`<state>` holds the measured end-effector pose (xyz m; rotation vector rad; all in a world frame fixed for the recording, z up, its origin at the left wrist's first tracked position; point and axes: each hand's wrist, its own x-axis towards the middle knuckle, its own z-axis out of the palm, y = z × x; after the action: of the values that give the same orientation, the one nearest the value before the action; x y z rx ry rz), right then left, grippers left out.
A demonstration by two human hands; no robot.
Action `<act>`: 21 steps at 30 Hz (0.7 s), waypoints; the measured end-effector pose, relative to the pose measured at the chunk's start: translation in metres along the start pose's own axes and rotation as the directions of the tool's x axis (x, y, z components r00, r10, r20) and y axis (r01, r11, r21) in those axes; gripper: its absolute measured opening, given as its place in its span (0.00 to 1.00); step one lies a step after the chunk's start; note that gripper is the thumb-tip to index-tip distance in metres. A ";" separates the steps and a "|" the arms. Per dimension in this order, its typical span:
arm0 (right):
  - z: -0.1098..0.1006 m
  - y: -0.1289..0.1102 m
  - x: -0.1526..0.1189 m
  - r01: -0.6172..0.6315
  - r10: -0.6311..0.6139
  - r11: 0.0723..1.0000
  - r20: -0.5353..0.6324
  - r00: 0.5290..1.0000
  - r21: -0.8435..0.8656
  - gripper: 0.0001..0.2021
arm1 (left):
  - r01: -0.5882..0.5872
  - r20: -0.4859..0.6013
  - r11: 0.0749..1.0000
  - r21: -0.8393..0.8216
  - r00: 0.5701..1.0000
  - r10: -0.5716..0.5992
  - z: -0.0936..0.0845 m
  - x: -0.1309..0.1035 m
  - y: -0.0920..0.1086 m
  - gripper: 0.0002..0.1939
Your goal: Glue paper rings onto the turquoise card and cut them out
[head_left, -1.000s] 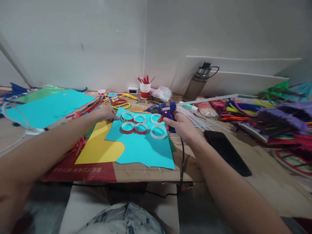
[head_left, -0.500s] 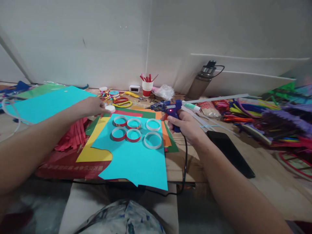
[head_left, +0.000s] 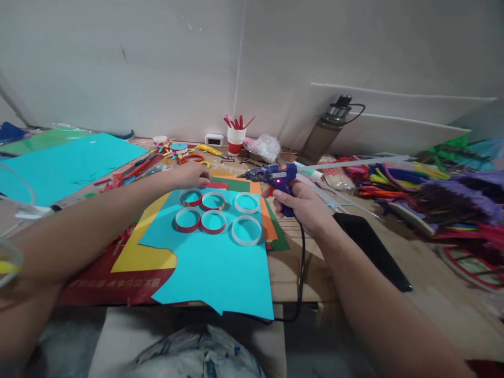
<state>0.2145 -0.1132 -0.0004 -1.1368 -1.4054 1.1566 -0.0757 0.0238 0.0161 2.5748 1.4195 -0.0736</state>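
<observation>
My right hand [head_left: 305, 202] is wrapped round the handle of a blue hot glue gun [head_left: 280, 181], its nozzle pointing left and a small red light lit. A long clear glue stick [head_left: 354, 163] juts from its back. My left hand [head_left: 192, 174] is closed, fingers bent down behind the paper rings; whatever they hold is hidden. Two white rings [head_left: 247, 231] stand on the cyan sheet [head_left: 232, 278], to the right of several red-and-white paper rings [head_left: 213, 222].
A black phone [head_left: 370, 249] lies right of my forearm. Behind stand a cup of red sticks [head_left: 236, 140] and a leaning bottle [head_left: 325, 128]. Colourful pipe cleaners [head_left: 405, 176] crowd the right; another cyan sheet [head_left: 79, 165] lies left. The glue gun's black cord [head_left: 302, 273] hangs over the front edge.
My left hand has moved right, from beside a white round piece to behind the rings. That piece is out of sight now. My right hand keeps the glue gun in nearly the same place.
</observation>
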 end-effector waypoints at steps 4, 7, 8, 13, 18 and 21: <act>-0.003 0.003 0.001 0.007 -0.007 1.000 -0.006 1.000 -0.020 0.13 | 0.037 0.022 0.999 0.007 0.999 -0.037 0.004 0.008 0.000 0.10; -0.005 0.004 0.002 0.007 -0.008 0.999 -0.022 1.000 -0.034 0.14 | 0.060 -0.036 0.998 -0.010 0.998 -0.060 0.005 0.002 0.006 0.11; -0.006 0.004 0.002 0.005 -0.007 0.999 -0.031 0.999 -0.040 0.14 | 0.063 -0.082 0.997 -0.034 0.994 -0.066 0.005 -0.001 0.010 0.13; -0.014 -0.004 0.001 0.022 -0.027 0.997 -0.066 0.997 -0.077 0.14 | -0.098 -0.200 0.961 -0.258 0.979 0.046 0.004 -0.017 0.047 0.17; -0.022 -0.016 -0.004 0.057 -0.077 0.985 -0.118 0.990 -0.165 0.11 | -0.156 -0.146 0.932 -0.327 0.983 0.113 0.011 -0.017 0.076 0.27; -0.027 -0.019 -0.005 0.080 -0.111 0.974 -0.140 0.984 -0.210 0.10 | -0.207 -0.157 0.905 -0.373 0.975 0.158 0.018 -0.015 0.084 0.32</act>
<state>0.2398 -0.1180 0.0201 -1.2577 -1.4681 0.8542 -0.0124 -0.0355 0.0132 2.3920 1.0860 0.3650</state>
